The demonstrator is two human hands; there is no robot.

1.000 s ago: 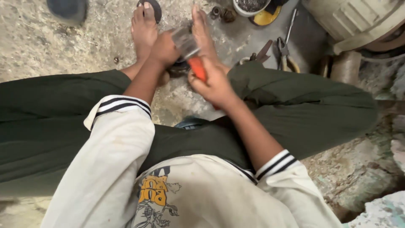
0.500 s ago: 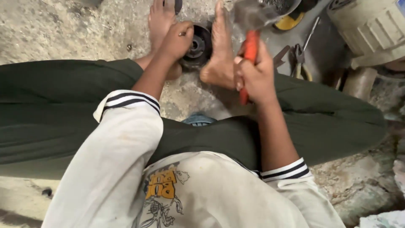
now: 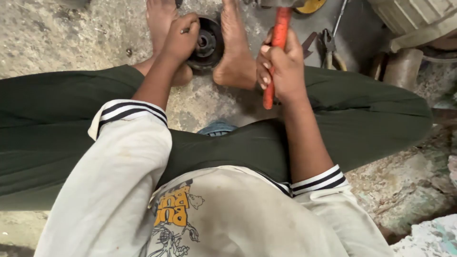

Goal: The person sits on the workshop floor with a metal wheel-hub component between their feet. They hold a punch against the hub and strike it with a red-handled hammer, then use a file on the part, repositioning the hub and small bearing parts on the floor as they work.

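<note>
rough stained concrete floor [image 3: 57, 38], scattered tools [image 3: 328, 45]

Red-orange hammer handle [image 3: 275, 52], black round metal part [image 3: 205, 43], dark green trousers [image 3: 57, 119], cream navy-striped sleeves [image 3: 128, 157]

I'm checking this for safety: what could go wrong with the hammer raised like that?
The left hand holds a small metal pin over the round black part, so a missed blow from the red-handled hammer in the right hand could hit its fingers. The part is braced between bare feet, which a glancing strike or slipping part could injure.
</note>
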